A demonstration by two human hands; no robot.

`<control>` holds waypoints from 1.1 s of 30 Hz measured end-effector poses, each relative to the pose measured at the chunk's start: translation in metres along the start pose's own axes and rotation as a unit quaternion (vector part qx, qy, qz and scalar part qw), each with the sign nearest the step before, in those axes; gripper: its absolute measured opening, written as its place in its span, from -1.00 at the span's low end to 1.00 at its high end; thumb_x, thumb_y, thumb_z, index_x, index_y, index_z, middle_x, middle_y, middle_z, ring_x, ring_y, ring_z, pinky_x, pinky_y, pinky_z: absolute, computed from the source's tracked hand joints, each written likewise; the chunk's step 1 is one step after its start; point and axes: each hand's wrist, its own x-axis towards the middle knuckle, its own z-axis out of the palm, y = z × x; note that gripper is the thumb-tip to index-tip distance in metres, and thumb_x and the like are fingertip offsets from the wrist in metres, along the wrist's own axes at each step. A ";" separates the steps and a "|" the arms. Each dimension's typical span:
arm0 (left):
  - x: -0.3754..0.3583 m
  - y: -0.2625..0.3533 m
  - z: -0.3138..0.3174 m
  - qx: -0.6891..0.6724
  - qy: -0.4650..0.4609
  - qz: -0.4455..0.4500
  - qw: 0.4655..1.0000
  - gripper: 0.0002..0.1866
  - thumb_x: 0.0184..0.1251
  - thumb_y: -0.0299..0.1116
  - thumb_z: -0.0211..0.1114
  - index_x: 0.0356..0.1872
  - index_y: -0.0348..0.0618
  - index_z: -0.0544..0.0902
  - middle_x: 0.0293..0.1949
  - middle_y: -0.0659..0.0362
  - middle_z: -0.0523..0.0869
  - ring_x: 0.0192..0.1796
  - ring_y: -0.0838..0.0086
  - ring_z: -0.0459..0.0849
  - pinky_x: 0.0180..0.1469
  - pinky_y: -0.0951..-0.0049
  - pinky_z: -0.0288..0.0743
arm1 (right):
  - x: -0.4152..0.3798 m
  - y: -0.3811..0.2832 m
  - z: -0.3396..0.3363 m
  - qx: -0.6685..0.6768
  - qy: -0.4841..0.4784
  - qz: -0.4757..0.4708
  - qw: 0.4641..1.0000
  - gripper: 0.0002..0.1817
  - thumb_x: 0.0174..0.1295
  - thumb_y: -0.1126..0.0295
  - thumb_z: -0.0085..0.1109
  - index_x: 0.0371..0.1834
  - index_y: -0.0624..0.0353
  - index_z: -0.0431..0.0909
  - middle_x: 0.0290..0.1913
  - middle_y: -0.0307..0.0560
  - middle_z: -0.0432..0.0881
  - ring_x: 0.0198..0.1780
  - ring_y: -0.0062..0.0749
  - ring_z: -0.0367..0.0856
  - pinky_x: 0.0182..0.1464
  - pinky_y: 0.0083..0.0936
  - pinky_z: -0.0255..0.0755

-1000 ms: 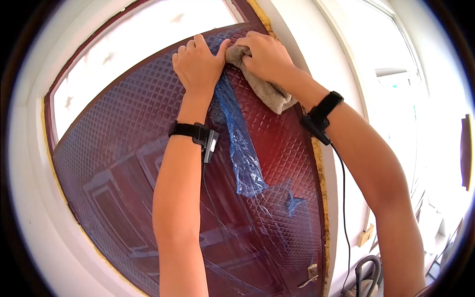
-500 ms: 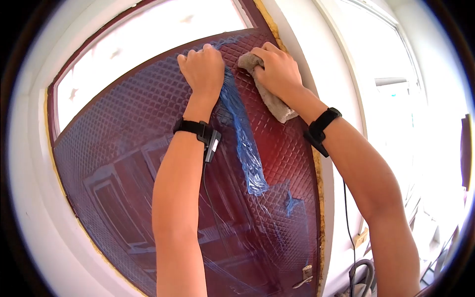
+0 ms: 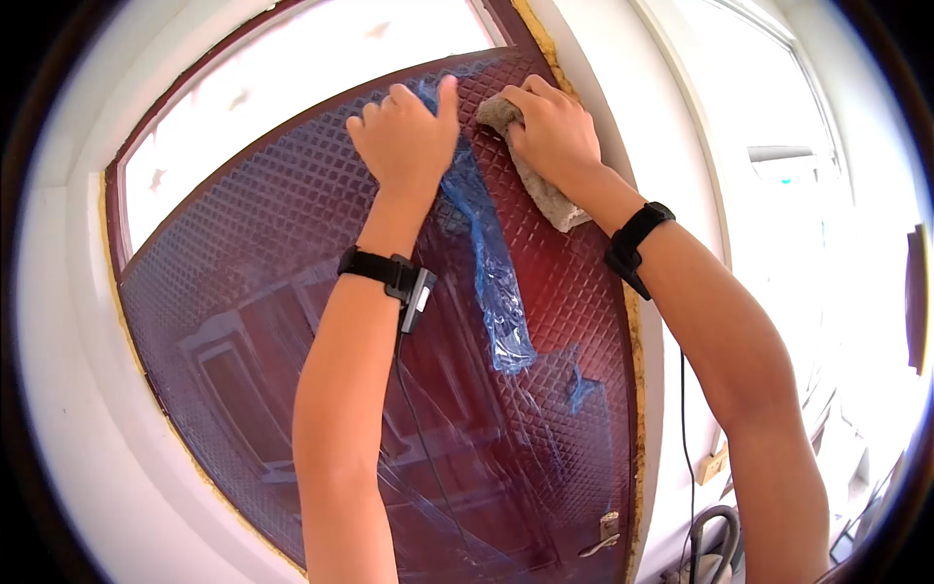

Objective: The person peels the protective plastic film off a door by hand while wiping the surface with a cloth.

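left hand (image 3: 407, 136): pinching the blue protective film (image 3: 491, 255) near the door's top, holding the loose strip taut off the surface.
right hand (image 3: 550, 127): gripping a grey cloth (image 3: 538, 180), pressing it on the bared maroon door (image 3: 559, 292) beside the film.

Up top, a bright pane of frosted glass (image 3: 292, 78) glows above everything — nothing can be made out through it. A white wall (image 3: 623, 127) runs down the right side, with yellowish foam (image 3: 637, 389) lining the frame edge. Low down sits a metal door handle (image 3: 601, 545), and beside it a grey hose (image 3: 715, 535) — partly cut off.
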 end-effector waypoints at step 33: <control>-0.027 -0.015 0.011 0.004 0.010 0.034 0.999 -0.69 0.64 -0.14 0.24 -0.30 -0.11 0.61 -0.58 -0.05 0.75 -0.52 -0.03 0.79 -0.45 0.01 0.64 | 0.008 -0.014 0.012 -0.017 -0.015 -0.102 0.995 -0.63 0.32 0.35 0.29 0.20 -0.06 0.70 0.05 -0.12 0.65 0.15 -0.09 0.71 0.12 -0.06 0.68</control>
